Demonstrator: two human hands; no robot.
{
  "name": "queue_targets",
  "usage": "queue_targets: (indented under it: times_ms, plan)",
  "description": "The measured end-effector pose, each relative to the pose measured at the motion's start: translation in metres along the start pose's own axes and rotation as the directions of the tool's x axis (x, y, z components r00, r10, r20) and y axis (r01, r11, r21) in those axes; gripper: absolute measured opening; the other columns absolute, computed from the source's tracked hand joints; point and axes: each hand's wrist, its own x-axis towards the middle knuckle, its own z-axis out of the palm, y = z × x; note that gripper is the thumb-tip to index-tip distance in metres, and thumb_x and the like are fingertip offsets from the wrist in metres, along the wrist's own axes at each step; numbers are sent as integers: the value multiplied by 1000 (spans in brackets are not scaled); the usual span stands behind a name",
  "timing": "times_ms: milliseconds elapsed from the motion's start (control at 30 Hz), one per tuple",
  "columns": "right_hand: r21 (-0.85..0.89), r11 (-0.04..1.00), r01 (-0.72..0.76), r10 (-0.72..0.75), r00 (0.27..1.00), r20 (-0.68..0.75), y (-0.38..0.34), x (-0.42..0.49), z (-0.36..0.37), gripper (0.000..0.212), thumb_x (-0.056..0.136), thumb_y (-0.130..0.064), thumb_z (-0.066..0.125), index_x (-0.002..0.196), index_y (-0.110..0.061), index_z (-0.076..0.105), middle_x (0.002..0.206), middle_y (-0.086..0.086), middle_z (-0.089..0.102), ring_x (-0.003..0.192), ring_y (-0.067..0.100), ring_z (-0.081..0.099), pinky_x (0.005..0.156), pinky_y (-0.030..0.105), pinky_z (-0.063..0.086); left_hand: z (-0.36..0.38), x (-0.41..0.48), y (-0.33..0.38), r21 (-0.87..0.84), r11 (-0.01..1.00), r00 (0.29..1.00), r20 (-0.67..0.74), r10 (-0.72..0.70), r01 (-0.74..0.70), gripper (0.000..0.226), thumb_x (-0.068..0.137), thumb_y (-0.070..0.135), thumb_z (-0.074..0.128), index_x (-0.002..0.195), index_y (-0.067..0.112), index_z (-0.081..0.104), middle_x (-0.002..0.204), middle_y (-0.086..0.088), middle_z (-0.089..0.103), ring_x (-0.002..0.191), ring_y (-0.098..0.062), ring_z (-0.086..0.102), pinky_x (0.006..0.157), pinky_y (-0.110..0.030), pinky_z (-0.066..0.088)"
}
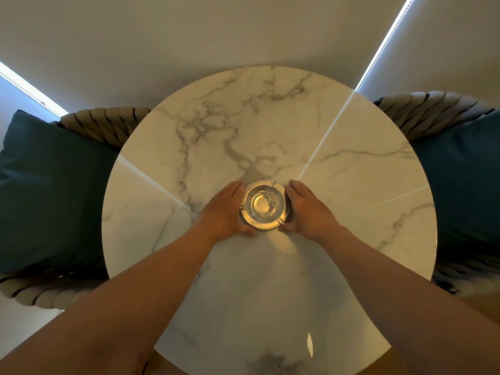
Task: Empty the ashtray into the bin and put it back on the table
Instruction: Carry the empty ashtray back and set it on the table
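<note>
Both your hands cup the glass ashtray (264, 204) near the middle of the round marble surface (351, 185): left hand (226, 212) against its left rim, right hand (305, 209) against its right, fingers curled around it. You look to be at the pickup, so lift it level; grey ash lies inside, and no bin is in view

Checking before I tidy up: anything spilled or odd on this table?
Nothing stands out. The ash sits inside the ashtray, upright on the marble table, with the left hand and right hand cupping its sides. No spill shows.
</note>
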Motion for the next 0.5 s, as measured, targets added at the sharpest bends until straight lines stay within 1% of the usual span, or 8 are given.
queue_targets:
  times_ms: [133, 267, 367, 500]
  plan:
    - [-9, 1000, 9, -9, 1000, 0, 1, -2, 0, 97, 61, -38, 88, 139, -3, 41, 152, 11, 32, 145, 22, 24, 110, 33, 33, 0, 0, 1, -8, 1000, 1000, -18, 8, -8, 119, 48, 55, 88, 144, 12, 33, 150, -3, 36, 137, -23, 35, 111, -33, 31]
    - [-10, 1000, 16, -16, 1000, -6, 3, -3, 0, 98, 63, -40, 87, 140, -2, 41, 152, 11, 32, 145, 22, 24, 112, 30, 29, 1, 0, 2, -7, 1000, 1000, -21, 9, -9, 118, 47, 57, 88, 144, 14, 34, 149, -1, 35, 137, -20, 35, 110, -34, 34]
    - [0, 1000, 15, -15, 1000, -7, 5, -3, 0, 98, 65, -41, 87, 142, -2, 40, 154, 12, 32, 146, 23, 24, 113, 31, 29, 3, 1, 3, -13, 1000, 999, -44, 18, -19, 116, 45, 56, 88, 140, 14, 37, 145, -2, 38, 133, -21, 38, 107, -34, 34]
    - [22, 1000, 20, -20, 1000, -23, 6, -4, 0, 93, 63, -40, 87, 137, -1, 45, 148, 13, 37, 142, 24, 31, 110, 32, 33, 4, 1, 2, -14, 1000, 999, -50, 16, -17, 119, 44, 57, 88, 142, 17, 35, 148, -2, 37, 136, -20, 35, 108, -30, 29]
